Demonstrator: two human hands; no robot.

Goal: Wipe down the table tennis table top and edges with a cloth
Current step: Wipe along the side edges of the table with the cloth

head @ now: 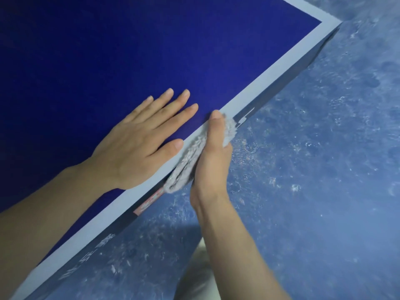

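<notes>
The dark blue table tennis table (108,50) fills the upper left, its pale border line running diagonally to a corner at the upper right. My left hand (142,139) lies flat on the top, fingers straight and spread, just inside the border. My right hand (213,156) grips a grey fluffy cloth (190,161) and holds it against the table's side edge, thumb on the top border, fingers hidden below the edge. The cloth covers part of the printed side face.
The table's dark side face (287,81) carries white lettering and a red label (149,201). Beyond the edge lies a scuffed blue floor (313,169). A bit of my pale trouser leg (201,273) shows at the bottom under my right forearm.
</notes>
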